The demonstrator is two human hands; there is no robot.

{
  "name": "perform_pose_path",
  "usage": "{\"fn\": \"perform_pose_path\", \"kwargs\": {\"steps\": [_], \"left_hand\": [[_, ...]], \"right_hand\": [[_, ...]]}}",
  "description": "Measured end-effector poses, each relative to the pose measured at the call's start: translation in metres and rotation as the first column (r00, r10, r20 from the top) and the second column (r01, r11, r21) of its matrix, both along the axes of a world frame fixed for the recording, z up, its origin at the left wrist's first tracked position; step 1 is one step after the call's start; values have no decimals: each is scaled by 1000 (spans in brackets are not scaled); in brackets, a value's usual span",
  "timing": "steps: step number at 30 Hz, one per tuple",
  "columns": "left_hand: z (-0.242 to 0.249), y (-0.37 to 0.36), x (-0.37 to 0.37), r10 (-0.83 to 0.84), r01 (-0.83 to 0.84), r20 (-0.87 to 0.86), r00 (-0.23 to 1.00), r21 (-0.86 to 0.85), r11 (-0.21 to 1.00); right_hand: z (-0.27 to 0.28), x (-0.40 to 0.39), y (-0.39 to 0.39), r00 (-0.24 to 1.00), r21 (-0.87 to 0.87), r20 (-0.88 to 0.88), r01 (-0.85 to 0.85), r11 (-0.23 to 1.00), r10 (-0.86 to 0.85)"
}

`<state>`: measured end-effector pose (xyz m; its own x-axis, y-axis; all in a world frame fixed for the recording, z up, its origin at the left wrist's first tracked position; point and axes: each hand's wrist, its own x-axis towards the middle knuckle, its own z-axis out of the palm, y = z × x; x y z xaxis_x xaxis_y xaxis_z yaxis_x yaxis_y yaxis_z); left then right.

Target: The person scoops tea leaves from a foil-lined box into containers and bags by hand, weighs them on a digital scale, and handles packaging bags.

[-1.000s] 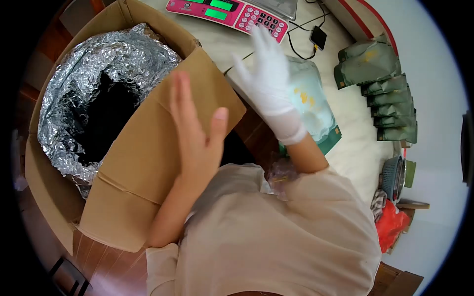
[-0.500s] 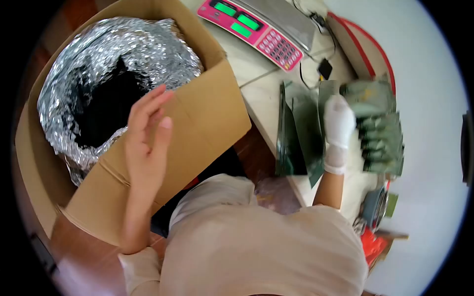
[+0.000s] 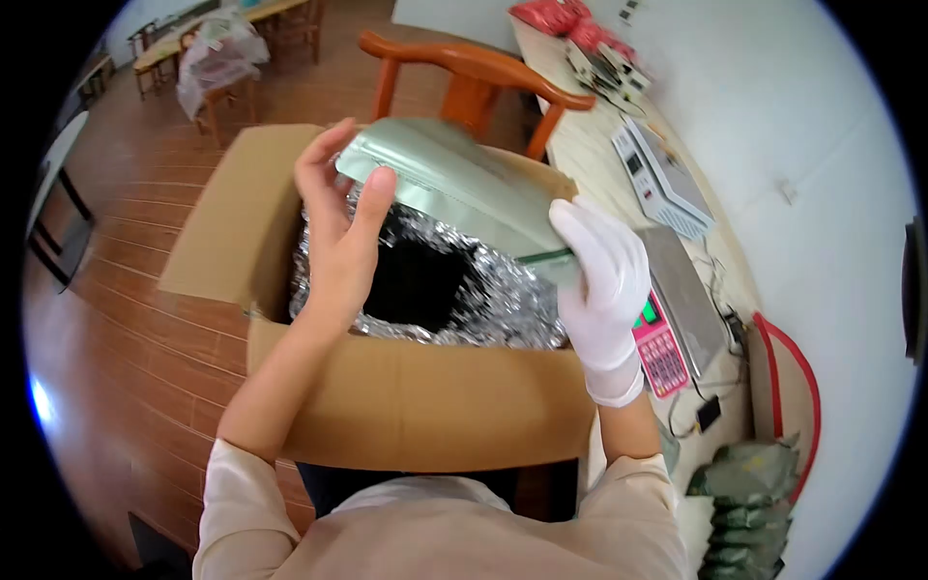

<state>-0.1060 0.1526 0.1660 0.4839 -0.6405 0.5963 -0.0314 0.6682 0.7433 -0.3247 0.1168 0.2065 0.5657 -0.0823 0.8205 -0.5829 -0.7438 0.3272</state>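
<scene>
A pale green foil pouch [image 3: 454, 184] is stretched between both hands above a cardboard box [image 3: 435, 406]. My left hand [image 3: 340, 227], bare, grips the pouch's left end between thumb and fingers. The white-gloved right hand [image 3: 604, 280] holds its right end. Beneath the pouch, crumpled silver foil lining [image 3: 512, 309] surrounds dark contents [image 3: 416, 285] inside the box; I cannot make out what they are.
A wooden chair [image 3: 464, 72] stands behind the box. Along the right, the table [image 3: 580, 145] bears a pink scale [image 3: 662, 358], a white device [image 3: 662, 179], cables and stacked green pouches [image 3: 749, 493]. A box flap [image 3: 237, 217] sticks out left.
The view has swung towards the box. My left hand, empty before, now holds one end of a pouch; my right hand has come from the green pouches to above the box.
</scene>
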Motion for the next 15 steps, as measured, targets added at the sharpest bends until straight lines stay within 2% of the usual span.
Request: {"fn": "perform_pose_path", "kwargs": {"steps": [1,2,4,5,6,8,9,10,12,13,14,15], "left_hand": [[-9,-9,12,207,-204,122,971,-40,978],[-4,-6,24,222,-217,132,966,-48,975],[1,-5,30,358,-385,470,806,-42,922],[-3,-13,36,125,-151,445,887,24,988],[3,-12,33,116,-145,452,884,30,989],[19,-9,19,-219,-13,617,756,348,937],[12,-17,13,-35,-165,729,683,201,966],[8,-26,15,-39,-163,727,685,205,965],[4,-48,22,-32,-411,907,419,221,885],[1,-56,25,18,-444,900,436,198,874],[-1,-62,29,11,-445,901,434,204,872],[-2,-67,34,1,-455,864,503,264,850]], "right_hand": [[-1,5,-11,991,74,121,-66,995,57],[2,18,-25,966,143,231,-148,979,113],[-1,36,-57,914,235,360,-281,931,185],[-2,43,-67,910,336,374,-313,888,179],[-3,50,-75,907,434,383,-342,833,173],[-12,63,-90,880,591,408,-458,664,244],[-18,69,-91,868,659,451,-480,579,205],[-24,73,-95,876,699,442,-472,537,195],[-34,82,-102,840,498,475,-502,707,261],[-36,79,-103,840,502,478,-500,706,256],[-37,76,-101,855,506,498,-423,752,146],[-39,74,-101,856,516,516,-342,785,34]]}}
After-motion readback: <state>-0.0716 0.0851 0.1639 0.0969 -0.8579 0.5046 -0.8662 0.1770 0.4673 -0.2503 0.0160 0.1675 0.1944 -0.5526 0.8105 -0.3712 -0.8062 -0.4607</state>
